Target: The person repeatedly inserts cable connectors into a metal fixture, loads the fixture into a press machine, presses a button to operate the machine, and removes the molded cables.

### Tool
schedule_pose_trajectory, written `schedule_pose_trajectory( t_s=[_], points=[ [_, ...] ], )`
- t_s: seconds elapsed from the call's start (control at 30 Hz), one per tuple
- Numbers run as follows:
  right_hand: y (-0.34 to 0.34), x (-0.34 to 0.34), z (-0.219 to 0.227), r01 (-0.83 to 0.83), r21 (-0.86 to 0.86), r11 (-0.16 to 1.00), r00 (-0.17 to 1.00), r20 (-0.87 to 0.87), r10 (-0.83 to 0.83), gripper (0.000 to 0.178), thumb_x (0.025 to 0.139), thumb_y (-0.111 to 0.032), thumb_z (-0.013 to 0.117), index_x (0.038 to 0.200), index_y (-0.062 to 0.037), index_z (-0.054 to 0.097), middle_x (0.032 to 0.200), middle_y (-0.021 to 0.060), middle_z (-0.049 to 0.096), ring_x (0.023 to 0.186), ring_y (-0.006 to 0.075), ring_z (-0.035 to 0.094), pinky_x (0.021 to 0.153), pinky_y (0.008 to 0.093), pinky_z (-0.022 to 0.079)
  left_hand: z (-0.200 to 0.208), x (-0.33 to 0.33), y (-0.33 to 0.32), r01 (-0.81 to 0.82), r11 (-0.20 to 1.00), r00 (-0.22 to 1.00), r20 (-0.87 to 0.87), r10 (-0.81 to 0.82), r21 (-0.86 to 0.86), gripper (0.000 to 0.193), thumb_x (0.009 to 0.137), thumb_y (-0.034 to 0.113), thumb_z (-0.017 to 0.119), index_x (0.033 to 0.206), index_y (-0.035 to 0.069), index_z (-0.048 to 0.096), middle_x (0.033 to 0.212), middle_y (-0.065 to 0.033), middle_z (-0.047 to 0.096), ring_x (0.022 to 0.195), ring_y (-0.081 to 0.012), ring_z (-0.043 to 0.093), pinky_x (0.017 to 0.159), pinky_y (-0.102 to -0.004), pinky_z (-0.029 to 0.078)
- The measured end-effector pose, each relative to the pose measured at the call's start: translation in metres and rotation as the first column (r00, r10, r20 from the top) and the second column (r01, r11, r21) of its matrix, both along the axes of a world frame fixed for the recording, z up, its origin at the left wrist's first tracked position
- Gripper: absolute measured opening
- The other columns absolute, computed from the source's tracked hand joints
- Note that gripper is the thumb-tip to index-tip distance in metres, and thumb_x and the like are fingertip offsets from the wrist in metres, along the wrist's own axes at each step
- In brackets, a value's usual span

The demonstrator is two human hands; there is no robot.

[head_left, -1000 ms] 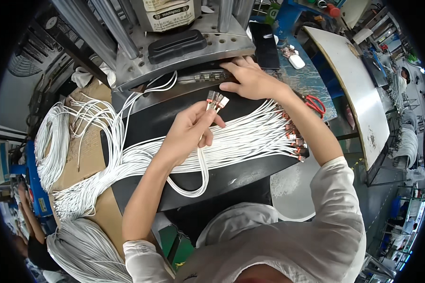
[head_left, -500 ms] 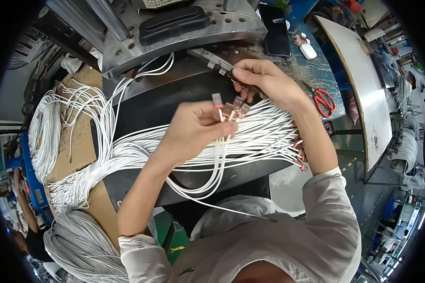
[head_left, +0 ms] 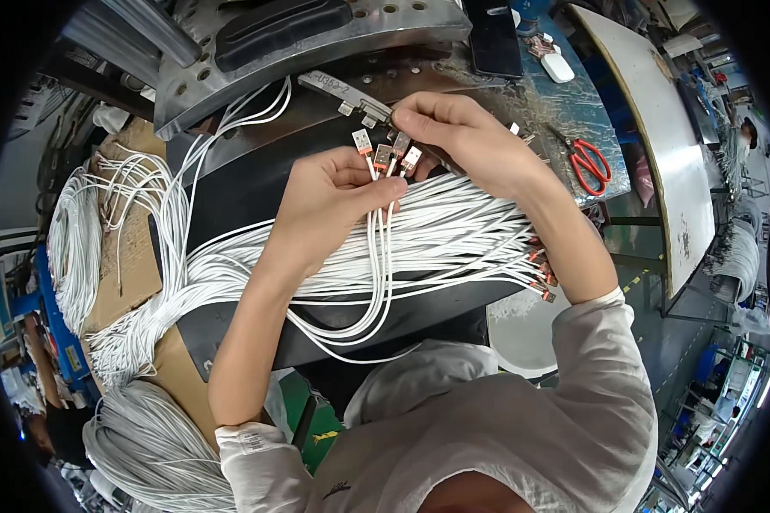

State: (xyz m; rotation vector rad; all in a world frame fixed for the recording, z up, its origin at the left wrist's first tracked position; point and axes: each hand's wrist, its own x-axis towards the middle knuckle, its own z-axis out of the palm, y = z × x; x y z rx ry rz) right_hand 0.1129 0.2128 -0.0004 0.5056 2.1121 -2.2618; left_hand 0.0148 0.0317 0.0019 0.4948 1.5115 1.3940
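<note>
My left hand [head_left: 316, 205] is closed round several white USB cables [head_left: 375, 256]. Their metal plugs [head_left: 384, 156] with orange-red collars stick up past my fingertips, and the cables hang down in loops. My right hand [head_left: 475, 141] grips a long slotted metal bar [head_left: 334, 90], tilted down to the right; part of it is hidden behind my fingers. Small plugs [head_left: 346, 109] sit along the bar's near edge. The plugs in my left hand are close beside the bar. Beneath both hands a thick bundle of white cables [head_left: 470, 227] lies across the black work surface [head_left: 231, 184].
A heavy metal press plate [head_left: 402, 30] stands at the back. Red-handled scissors [head_left: 590, 167], a black phone [head_left: 494, 43] and a white mouse-shaped item [head_left: 557, 68] lie at right. Coiled cables [head_left: 77, 248] rest on cardboard [head_left: 141, 256] at left, with a grey cable coil [head_left: 145, 449] below.
Both hands have shifted left and slightly up, carrying the bar and cables along. The held plugs now stand more upright and spread, their metal faces in sight. The view has shifted slightly.
</note>
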Motion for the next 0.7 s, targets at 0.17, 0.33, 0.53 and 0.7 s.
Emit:
schedule_pose_trajectory(
  t_s=[0.17,0.33,0.53,0.7],
  points=[
    [0.005,0.005,0.012,0.060,-0.011,0.998,0.996,0.072,-0.059,0.026,0.102,-0.027,0.056,0.106,-0.0027,0.063,0.088,-0.0023,0.064,0.073,0.0035,0.056,0.057,0.0194,0.041,-0.008,0.000,-0.004,-0.023,0.996,0.999,-0.020,0.025,0.083,0.016,0.091,0.010,0.071,0.096,-0.005,0.068,0.079,-0.0048,0.066,0.071,-0.0085,0.061,0.064,-0.0222,0.047],
    [0.007,0.004,0.007,0.069,-0.011,0.998,0.997,0.019,-0.069,0.025,0.101,-0.027,0.056,0.108,-0.0044,0.065,0.094,0.0015,0.067,0.072,0.0045,0.060,0.056,0.0200,0.037,-0.007,0.000,-0.003,-0.026,0.998,0.999,-0.025,0.027,0.053,0.017,0.093,0.011,0.070,0.095,-0.005,0.068,0.079,-0.0041,0.065,0.069,-0.0083,0.060,0.061,-0.0222,0.047],
    [0.010,0.003,0.006,-0.072,0.088,0.993,0.997,0.026,0.070,0.026,0.096,-0.024,0.065,0.110,-0.0016,0.065,0.087,-0.0015,0.067,0.070,0.0016,0.057,0.054,0.0165,0.038,0.000,0.001,-0.001,-0.115,0.993,0.992,0.056,0.113,0.023,0.017,0.093,0.012,0.069,0.097,-0.004,0.068,0.082,-0.0044,0.066,0.069,-0.0087,0.061,0.063,-0.0228,0.050],
    [0.018,0.005,0.005,-0.087,0.123,0.989,0.995,0.056,0.081,0.028,0.089,-0.017,0.073,0.109,0.0018,0.065,0.083,0.0005,0.069,0.068,0.0022,0.059,0.055,0.0155,0.038,0.004,-0.001,-0.008,-0.034,0.999,0.994,0.103,0.030,0.037,0.020,0.093,0.013,0.069,0.104,-0.003,0.067,0.087,-0.0062,0.068,0.074,-0.0103,0.064,0.068,-0.0236,0.054]
  ],
)
